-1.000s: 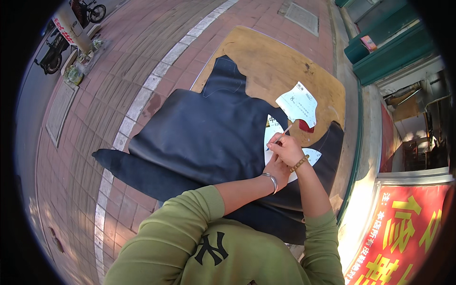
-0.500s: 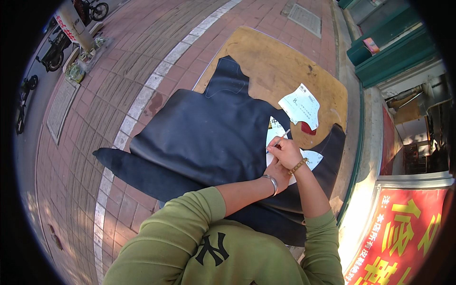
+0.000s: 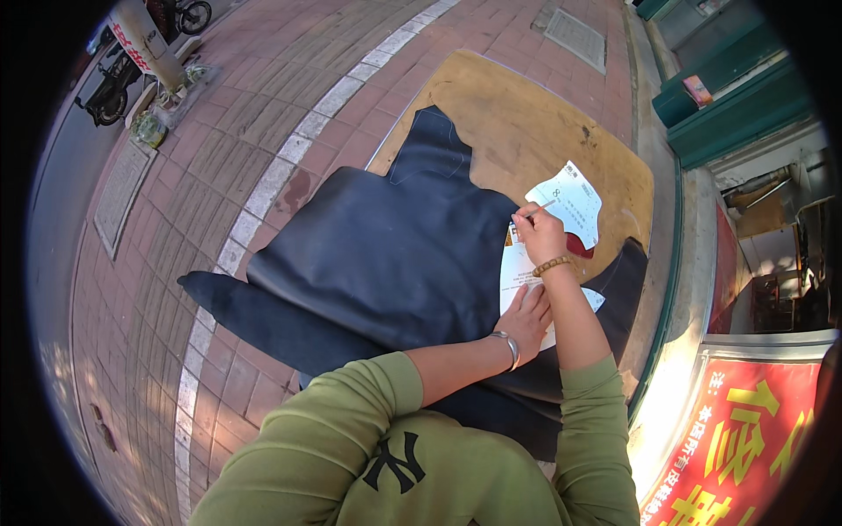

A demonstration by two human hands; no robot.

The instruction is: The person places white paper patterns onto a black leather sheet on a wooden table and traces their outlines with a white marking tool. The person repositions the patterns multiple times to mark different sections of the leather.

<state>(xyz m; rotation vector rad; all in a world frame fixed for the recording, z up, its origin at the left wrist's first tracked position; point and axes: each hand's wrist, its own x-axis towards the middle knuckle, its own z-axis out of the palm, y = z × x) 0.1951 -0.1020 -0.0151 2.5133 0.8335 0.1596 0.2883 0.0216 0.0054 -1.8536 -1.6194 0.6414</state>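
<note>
A slim silver pen [image 3: 545,205] is pinched in my right hand [image 3: 542,237], which wears a beaded bracelet. That hand is at the top end of a white card pattern piece [image 3: 514,263] lying on a black leather hide [image 3: 368,245]. My left hand [image 3: 527,321], with a silver bangle at the wrist, lies on the lower part of the same piece, fingers stretched out and spread. Another white pattern piece [image 3: 574,206] rests just beyond my right hand. Part of a white card [image 3: 594,299] shows right of my right forearm.
The hide covers much of a worn wooden tabletop [image 3: 517,105] and hangs over its left side. A small dark red piece [image 3: 579,246] sits by the far pattern. Brick paving [image 3: 237,158] surrounds the table; a red sign [image 3: 737,430] and green-framed shopfront stand at right.
My right hand has moved away from me with the pen, up along the pattern's edge. My left hand, earlier partly behind it, now shows with fingers spread. The view has shifted slightly.
</note>
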